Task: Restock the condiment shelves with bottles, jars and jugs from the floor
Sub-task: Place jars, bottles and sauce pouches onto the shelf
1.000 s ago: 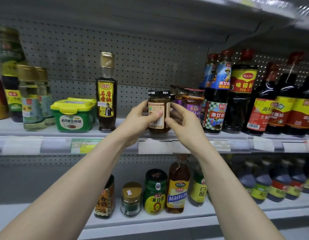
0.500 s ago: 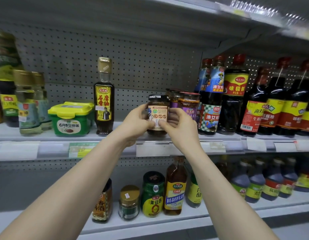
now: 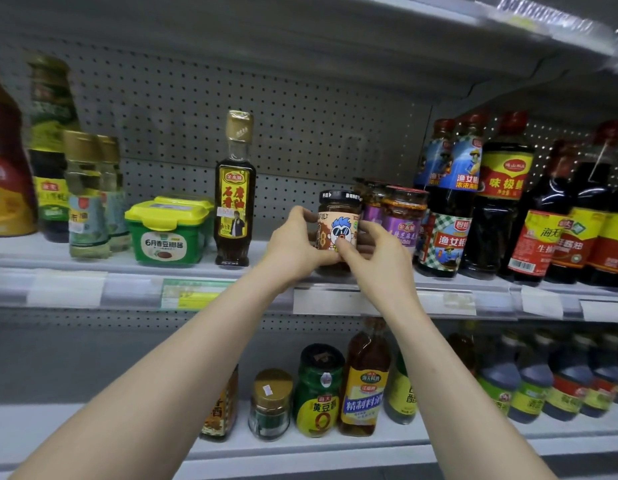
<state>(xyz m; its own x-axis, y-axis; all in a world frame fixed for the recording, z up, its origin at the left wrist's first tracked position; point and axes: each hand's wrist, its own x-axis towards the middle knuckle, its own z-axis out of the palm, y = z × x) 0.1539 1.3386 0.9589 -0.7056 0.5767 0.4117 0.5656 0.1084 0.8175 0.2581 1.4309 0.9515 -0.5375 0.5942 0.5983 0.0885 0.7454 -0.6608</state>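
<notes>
Sauce jar got spun round over the last second, so its cartoon label faced out. It seemed to sit at the middle shelf's front edge, just beside the purple-label jars. The 2 hands, left hand and right hand, both curled round it. Looked about ready to let go.

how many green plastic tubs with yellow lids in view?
2. The front tub sits left of the tall brown gold-capped glass bottle; the rear tub is right behind it, mostly hidden. More may hide behind.

Base of jar behind fingers
</notes>
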